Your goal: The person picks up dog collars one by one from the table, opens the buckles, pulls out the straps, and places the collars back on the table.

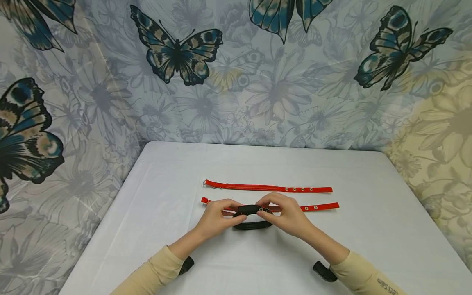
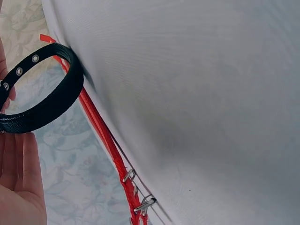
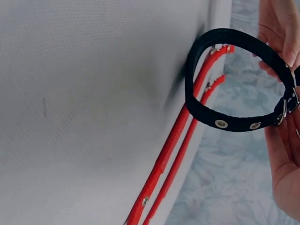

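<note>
A black collar (image 1: 252,225), closed into a loop, is held up above the table between both hands. My left hand (image 1: 217,215) pinches its left side with thumb and fingers. At the right side, by the metal buckle, my right hand (image 1: 289,215) grips the band. Metal eyelets show along the black collar (image 3: 229,123) in the right wrist view, close to the buckle. Behind the hands lies a red collar (image 1: 320,207), stretched out flat and partly hidden by them. The fingertips around the buckle are only partly visible.
Farther back on the white table (image 1: 177,162), a second red collar (image 1: 250,187) lies straight, roughly parallel to the first, its metal ring at the left end. A butterfly-patterned curtain (image 1: 280,119) hangs behind the table. Black wrist devices (image 1: 324,271) sit near both sleeves.
</note>
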{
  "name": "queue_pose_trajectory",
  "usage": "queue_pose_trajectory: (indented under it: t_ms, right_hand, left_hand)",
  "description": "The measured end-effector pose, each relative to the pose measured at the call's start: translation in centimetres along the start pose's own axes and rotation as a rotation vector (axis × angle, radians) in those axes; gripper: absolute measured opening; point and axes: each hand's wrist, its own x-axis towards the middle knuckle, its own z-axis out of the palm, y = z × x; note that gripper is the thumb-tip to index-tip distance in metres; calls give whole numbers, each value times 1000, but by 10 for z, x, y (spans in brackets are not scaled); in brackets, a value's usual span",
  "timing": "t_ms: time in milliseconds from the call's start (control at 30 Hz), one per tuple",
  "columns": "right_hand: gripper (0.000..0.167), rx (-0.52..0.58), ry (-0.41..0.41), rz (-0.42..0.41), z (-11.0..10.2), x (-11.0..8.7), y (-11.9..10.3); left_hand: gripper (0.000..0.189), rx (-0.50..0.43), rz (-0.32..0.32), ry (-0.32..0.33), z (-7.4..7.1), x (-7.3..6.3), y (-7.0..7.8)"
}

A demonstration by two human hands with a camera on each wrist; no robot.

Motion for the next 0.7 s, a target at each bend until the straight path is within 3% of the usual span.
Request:
queue_pose_trajectory:
  t_ms: [200,333,467,700]
  right_hand:
    - [24,31,47,12,3,0,-3]
    - [23,46,67,-7,2,1,-20]
    - [21,73,69,-21,0,3,-36]
    - [22,91,90,-31,2,1,-36]
  left_hand:
    - [20,-13,44,26,1,4,0]
    - [16,-29,65,34,4,9,1]
    - [13,-40,29,29,7,11,2]
    - [13,-71,-24,12,10,14,6]
